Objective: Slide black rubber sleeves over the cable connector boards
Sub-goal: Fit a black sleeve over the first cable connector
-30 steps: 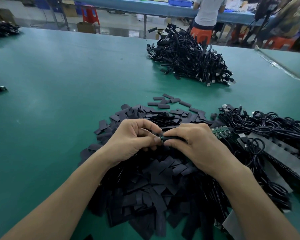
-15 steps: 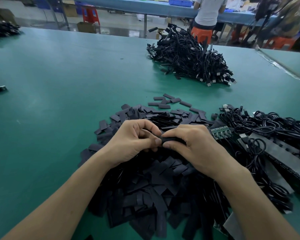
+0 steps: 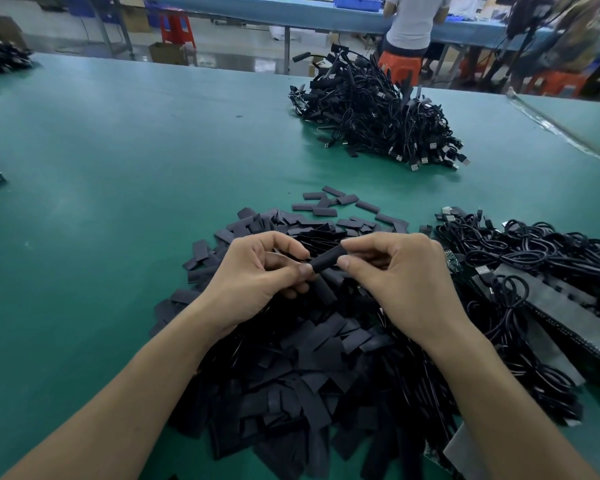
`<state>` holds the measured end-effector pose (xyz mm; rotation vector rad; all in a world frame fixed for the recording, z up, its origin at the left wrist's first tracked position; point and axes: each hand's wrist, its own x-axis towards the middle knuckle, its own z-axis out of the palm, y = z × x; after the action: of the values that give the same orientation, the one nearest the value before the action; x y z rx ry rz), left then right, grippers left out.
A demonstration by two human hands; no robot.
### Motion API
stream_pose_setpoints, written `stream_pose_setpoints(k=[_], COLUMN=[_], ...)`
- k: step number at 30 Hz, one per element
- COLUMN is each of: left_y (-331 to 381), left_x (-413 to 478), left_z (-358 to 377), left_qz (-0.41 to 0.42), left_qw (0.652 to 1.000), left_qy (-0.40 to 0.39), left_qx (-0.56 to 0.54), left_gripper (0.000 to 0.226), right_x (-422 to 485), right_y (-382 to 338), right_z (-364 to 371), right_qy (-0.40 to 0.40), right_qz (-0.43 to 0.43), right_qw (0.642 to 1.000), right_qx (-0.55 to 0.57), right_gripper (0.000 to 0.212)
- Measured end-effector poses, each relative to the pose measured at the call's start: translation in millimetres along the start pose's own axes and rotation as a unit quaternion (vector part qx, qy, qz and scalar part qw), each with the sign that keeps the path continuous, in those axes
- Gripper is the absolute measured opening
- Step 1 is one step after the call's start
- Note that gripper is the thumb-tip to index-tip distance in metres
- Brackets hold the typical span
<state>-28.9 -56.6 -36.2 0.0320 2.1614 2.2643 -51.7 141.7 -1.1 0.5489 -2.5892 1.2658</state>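
- Black rubber sleeve [image 3: 327, 260] spans the gap between the two pinches, with its right end a little higher than its left. Whether a connector board sits inside it cannot be told.
- The left hand [image 3: 257, 277] pinches the sleeve's lower left end between thumb tip and curled forefinger, the other fingers folded in beneath.
- The right hand [image 3: 400, 278] holds the upper right end in a narrow pinch of thumb and forefinger, the remaining fingers curled toward the palm.
- Directly under the grip, and spreading toward the person, lies a heap of loose flat sleeves [image 3: 291, 362]. The held sleeve is above it.
- Just right of the grip, past the right knuckles, a small green circuit board [image 3: 452, 264] shows at the edge of a tangle of black cables [image 3: 541, 258].
- Well beyond the grip, further up the green table [image 3: 118, 161], sits a separate mound of cables with USB plugs [image 3: 378, 116].
- Far behind that mound, a person [image 3: 413, 26] stands at a blue bench.
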Motion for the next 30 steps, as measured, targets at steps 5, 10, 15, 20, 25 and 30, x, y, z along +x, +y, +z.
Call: stream_pose_setpoints(k=[5, 10, 15, 20, 25, 30], left_y=[-1.0, -0.8, 5.0, 20.0, 25.8, 30.4], left_x=[0.1, -0.2, -1.6, -1.6, -3.5, -3.4], left_z=[-0.6, -1.2, -1.6, -2.9, -4.1, -3.7], left_qz=[0.008, 0.016, 0.039, 0.108, 0.127, 0.12], left_qw=[1.0, 1.0, 0.999, 0.993, 0.978, 0.978], left_qy=[0.004, -0.007, -0.012, -0.013, -0.019, -0.043], left_qx=[-0.007, -0.003, 0.011, 0.053, 0.166, 0.166], left_gripper=[0.016, 0.023, 0.023, 0.017, 0.022, 0.019], right_x=[0.9, -0.4, 0.4, 0.6, 5.1, 5.3], right_y=[-1.1, -1.2, -2.4, -9.6, -16.3, -15.4], right_z=[2.0, 3.4, -0.1, -4.7, -15.6, -16.0], right_qy=[-0.004, -0.022, -0.039, -0.048, 0.009, 0.035], right_qz=[0.035, 0.051, 0.068, 0.093, 0.104, 0.106], right_qw=[0.999, 0.997, 0.99, 0.961, 0.916, 0.912], right_qx=[0.036, 0.056, 0.116, 0.255, 0.388, 0.395], right_gripper=[0.021, 0.019, 0.014, 0.017, 0.015, 0.014])
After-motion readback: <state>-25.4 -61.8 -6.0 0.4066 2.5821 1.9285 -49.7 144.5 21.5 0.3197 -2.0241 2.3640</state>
